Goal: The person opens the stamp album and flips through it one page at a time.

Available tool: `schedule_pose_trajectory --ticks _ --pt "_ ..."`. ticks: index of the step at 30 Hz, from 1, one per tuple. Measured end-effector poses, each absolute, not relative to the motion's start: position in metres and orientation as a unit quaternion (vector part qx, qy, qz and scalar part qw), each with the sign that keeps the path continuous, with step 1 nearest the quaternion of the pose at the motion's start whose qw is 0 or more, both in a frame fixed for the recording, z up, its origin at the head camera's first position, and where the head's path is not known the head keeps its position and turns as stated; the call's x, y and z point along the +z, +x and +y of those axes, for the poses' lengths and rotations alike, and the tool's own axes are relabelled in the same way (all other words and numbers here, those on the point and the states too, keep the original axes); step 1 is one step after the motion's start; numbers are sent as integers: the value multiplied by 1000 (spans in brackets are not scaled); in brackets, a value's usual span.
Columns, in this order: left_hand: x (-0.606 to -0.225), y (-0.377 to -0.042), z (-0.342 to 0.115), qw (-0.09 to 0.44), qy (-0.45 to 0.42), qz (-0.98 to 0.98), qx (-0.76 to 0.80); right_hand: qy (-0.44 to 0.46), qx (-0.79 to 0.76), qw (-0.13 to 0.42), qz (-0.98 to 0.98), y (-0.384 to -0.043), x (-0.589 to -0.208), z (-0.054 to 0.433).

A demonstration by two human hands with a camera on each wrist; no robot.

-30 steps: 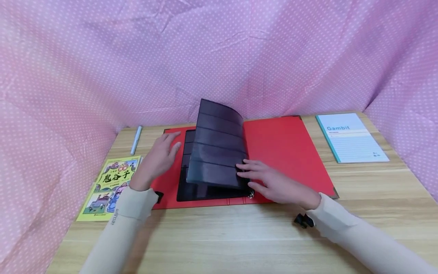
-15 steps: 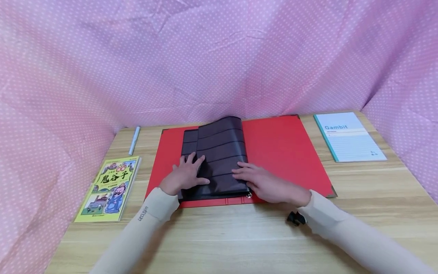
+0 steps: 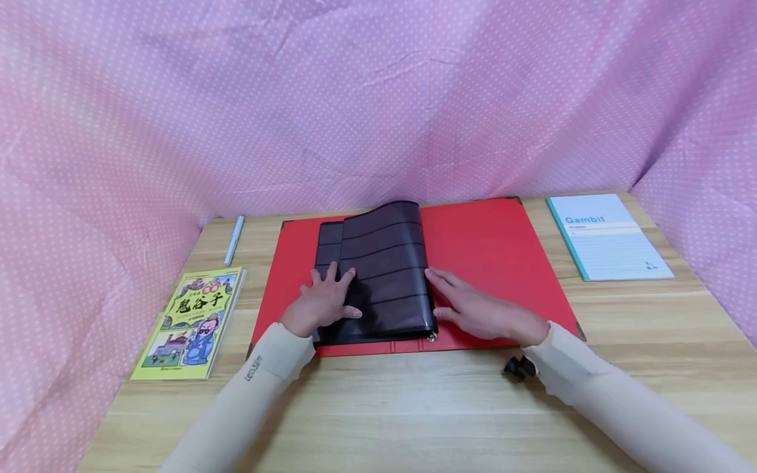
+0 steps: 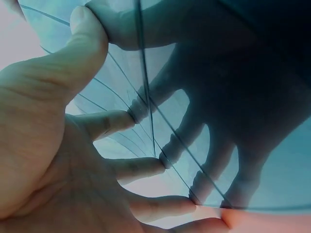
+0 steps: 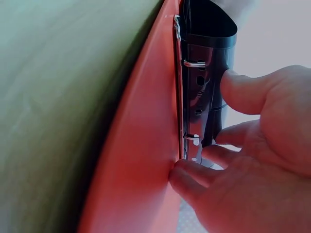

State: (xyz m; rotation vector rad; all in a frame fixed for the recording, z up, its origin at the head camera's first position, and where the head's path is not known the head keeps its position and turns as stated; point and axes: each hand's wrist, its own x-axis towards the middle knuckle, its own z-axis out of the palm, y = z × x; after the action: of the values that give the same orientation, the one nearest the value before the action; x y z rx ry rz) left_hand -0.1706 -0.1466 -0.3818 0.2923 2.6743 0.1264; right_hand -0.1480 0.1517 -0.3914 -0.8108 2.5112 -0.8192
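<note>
A red ring binder [image 3: 491, 263] lies open on the table, holding glossy black pocket pages [image 3: 384, 249] on metal rings [image 5: 194, 63]. The upper pages bulge up near the rings and lean left over the lower ones. My left hand [image 3: 319, 303] rests with spread fingers on the left part of the pages; its fingertips touch the shiny surface, which mirrors them in the left wrist view. Beside the rings, my right hand [image 3: 479, 310] has its fingers extended against the bulging page edge, with the thumb on the curved black sheet [image 5: 214, 73] in the right wrist view.
A yellow illustrated book [image 3: 188, 322] lies at the left, with a pale pen [image 3: 234, 240] behind it. At the far right is a white notebook [image 3: 612, 236] with a teal spine. A pink dotted cloth [image 3: 378, 105] hangs behind the wooden table [image 3: 378, 407].
The raised black pages have come down to the left. My left hand has moved right and down onto them, while my right hand has shifted slightly right to their ring side.
</note>
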Motion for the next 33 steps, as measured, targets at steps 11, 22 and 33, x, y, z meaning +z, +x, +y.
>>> schedule_pose_trajectory --ticks 11,22,33 --pt "-376 -171 -152 220 112 968 41 -268 -277 187 904 -145 -386 144" --pt "-380 -167 -158 217 113 967 71 -264 -257 177 913 -142 -385 134" --pt "-381 -168 -161 206 131 967 66 -266 -246 159 918 -139 -385 124"
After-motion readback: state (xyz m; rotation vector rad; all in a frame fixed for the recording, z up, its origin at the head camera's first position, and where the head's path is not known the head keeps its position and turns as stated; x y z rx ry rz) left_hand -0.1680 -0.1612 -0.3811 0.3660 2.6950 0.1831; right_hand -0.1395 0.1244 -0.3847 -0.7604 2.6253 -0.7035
